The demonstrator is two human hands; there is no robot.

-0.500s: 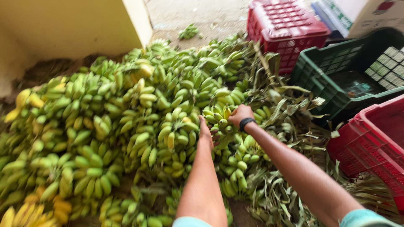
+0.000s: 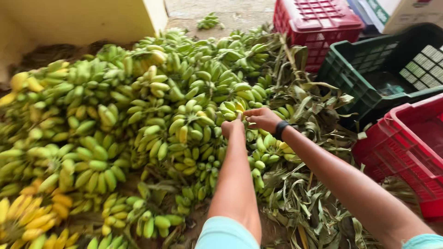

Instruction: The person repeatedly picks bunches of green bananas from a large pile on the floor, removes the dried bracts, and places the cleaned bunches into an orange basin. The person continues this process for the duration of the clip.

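We look down at a small hand of green-yellow bananas (image 2: 233,109) near the right edge of a big banana heap (image 2: 138,120) that covers the ground. Our left hand (image 2: 232,126) closes on the bunch from below, and our right hand (image 2: 263,118), a black band at its wrist, pinches its fruit from the right. A firm hold close to the stem, judged from this grip, would keep fruit from tearing loose. Dry banana leaves (image 2: 304,193) lie just right of the heap. Beyond them, a red crate (image 2: 406,147) stands nearest, its inside mostly out of view; a dark green crate (image 2: 364,78) shows a grid-patterned sheet inside; another red crate (image 2: 318,23) sits upside down at the top.
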